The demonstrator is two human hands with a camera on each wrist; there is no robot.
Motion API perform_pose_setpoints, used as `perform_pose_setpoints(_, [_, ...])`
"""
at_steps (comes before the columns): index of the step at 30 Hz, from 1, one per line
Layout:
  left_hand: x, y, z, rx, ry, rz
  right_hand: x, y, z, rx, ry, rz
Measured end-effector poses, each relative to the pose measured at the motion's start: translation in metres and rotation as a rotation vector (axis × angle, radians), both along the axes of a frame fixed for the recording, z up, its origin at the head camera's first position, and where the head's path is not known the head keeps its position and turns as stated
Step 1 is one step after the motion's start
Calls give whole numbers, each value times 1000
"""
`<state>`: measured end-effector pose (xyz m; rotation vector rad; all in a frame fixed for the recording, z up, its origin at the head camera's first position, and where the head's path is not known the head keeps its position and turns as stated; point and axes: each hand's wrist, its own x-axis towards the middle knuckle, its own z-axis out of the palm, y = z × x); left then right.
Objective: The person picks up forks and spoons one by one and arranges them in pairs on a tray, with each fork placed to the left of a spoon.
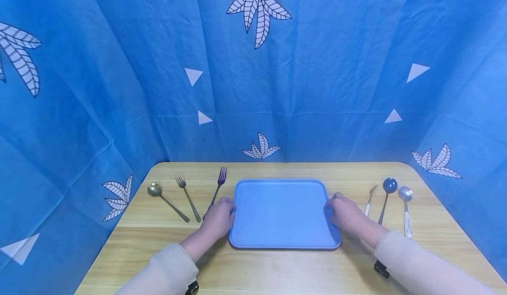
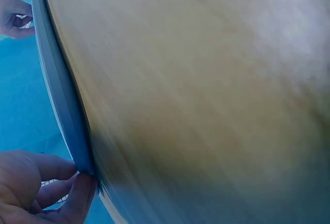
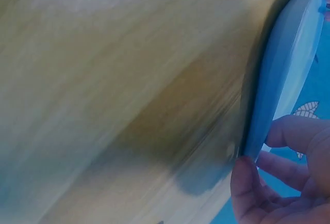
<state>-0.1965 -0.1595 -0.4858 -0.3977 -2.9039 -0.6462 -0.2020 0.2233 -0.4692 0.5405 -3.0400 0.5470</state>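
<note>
A blue rectangular tray (image 1: 283, 215) lies at the middle of the wooden table. My left hand (image 1: 222, 215) pinches its left edge between thumb and fingers, and the left wrist view shows the tray's side (image 2: 64, 95) in that grip. On the opposite side, my right hand (image 1: 343, 211) pinches the right edge; the right wrist view has the fingers (image 3: 294, 133) and thumb on the rim. Just beyond the left hand lies a purplish fork (image 1: 222, 177), its handle end partly hidden by the hand. Close to the right forearm is a small knife (image 1: 368, 207) with a white handle.
Left on the table (image 1: 277, 273) lie a round-bowled spoon (image 1: 155, 189) and a silver fork (image 1: 186, 189). At the right are a dark-bowled spoon (image 1: 390, 186) and a white-handled spoon (image 1: 405, 193). A blue patterned curtain (image 1: 332, 75) stands behind and along both sides.
</note>
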Motion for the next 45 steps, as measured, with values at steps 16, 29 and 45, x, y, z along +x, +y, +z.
perform_pose_setpoints(16, [-4,1,1,28,-63,62,-5,2,-10,-42,-66,-80])
perform_pose_setpoints(29, [-10,-2,7,109,-241,105,-8,-1,-10,-44,-79,-55])
perform_pose_setpoints(45, [-14,0,9,139,-321,147,-10,2,-5,-98,-216,-129])
